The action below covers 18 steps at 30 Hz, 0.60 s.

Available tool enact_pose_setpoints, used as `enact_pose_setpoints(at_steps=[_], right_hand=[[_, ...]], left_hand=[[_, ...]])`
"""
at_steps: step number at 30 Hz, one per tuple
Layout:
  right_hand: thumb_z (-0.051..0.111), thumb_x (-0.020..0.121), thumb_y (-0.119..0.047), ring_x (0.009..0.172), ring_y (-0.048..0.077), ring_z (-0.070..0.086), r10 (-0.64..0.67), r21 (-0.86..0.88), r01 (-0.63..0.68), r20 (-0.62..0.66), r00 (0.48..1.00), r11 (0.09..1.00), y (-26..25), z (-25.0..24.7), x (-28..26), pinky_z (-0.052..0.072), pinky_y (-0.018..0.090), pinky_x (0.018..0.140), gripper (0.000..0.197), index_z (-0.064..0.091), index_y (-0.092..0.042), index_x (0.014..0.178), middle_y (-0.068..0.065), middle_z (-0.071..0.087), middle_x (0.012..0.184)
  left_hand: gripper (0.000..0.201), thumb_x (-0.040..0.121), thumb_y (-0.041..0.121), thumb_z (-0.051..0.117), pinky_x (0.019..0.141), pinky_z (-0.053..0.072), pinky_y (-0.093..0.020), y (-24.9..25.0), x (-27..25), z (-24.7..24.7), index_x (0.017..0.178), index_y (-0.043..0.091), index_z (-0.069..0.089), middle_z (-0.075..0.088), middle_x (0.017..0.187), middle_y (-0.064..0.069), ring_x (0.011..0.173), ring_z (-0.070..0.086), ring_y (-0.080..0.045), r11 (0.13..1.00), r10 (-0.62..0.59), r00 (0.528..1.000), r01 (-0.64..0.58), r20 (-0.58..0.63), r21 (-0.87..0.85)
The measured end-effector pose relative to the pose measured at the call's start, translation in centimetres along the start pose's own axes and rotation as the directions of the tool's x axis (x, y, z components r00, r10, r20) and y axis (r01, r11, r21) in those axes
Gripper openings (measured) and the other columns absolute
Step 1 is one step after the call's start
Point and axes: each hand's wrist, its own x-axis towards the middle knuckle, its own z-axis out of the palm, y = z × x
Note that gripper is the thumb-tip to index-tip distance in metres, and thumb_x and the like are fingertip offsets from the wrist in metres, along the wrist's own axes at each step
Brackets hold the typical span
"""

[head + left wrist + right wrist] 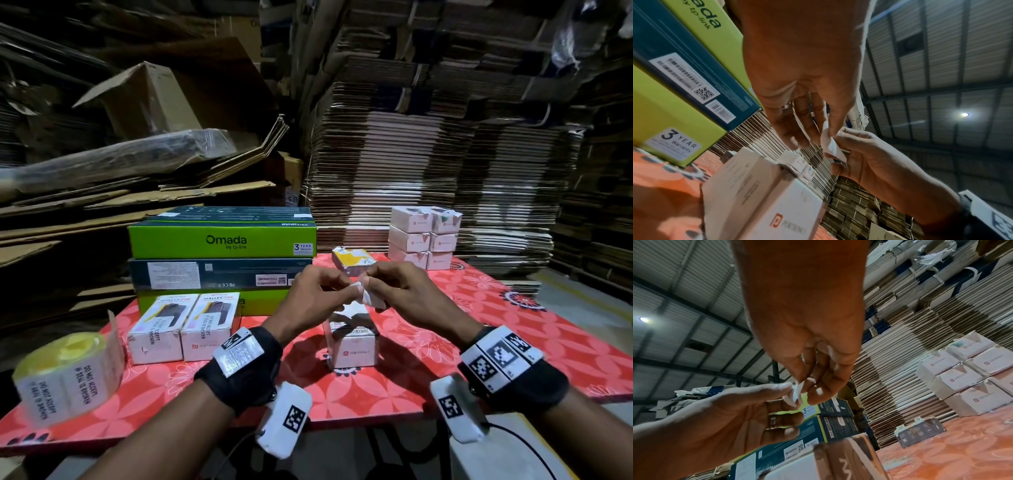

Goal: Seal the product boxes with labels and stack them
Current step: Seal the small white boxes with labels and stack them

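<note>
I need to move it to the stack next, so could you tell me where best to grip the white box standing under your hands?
Probably grip the white box from above, across its two narrow sides: it stands upright and apart from its neighbours.

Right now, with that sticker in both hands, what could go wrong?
The small white label, pinched between the left hand and the right hand, already looks crumpled, so it might fold and stick to itself or the fingers. It could also land crooked on the box standing upright below.
</note>
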Motion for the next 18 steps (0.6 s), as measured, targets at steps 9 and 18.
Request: enact_pose_setpoints(at_steps=[9, 18], right_hand=[[0.068, 0.097, -0.026, 0.076, 0.019, 0.071, -0.027, 0.147, 0.040, -0.086, 0.996, 0.988, -0.94, 0.55, -0.34, 0.059, 0.035, 0.071, 0.016, 0.077, -0.014, 0.100, 0.009, 0.076, 0.085], [0.074, 0.092, -0.015, 0.074, 0.023, 0.072, -0.045, 0.152, 0.061, -0.110, 0.993, 0.987, -0.38, 0.45, -0.19, 0.057, 0.033, 0.071, 0.007, 0.078, -0.013, 0.097, 0.008, 0.076, 0.081]], left_hand=[[0.016, 0.093, 0.017, 0.073, 0.069, 0.059, -0.034, -0.07, -0.17, 0.27, 0.094, 0.000, 0.073, 0.074, 0.081, -0.019, 0.071, 0.071, -0.020, 0.983, 0.007, 0.996, -0.023, -0.084, -0.181], [0.014, 0.094, 0.015, 0.071, 0.068, 0.057, -0.031, -0.31, -0.19, 0.27, 0.095, 0.002, 0.075, 0.073, 0.076, -0.013, 0.070, 0.070, -0.019, 0.987, 0.026, 0.997, -0.038, -0.074, -0.156]])
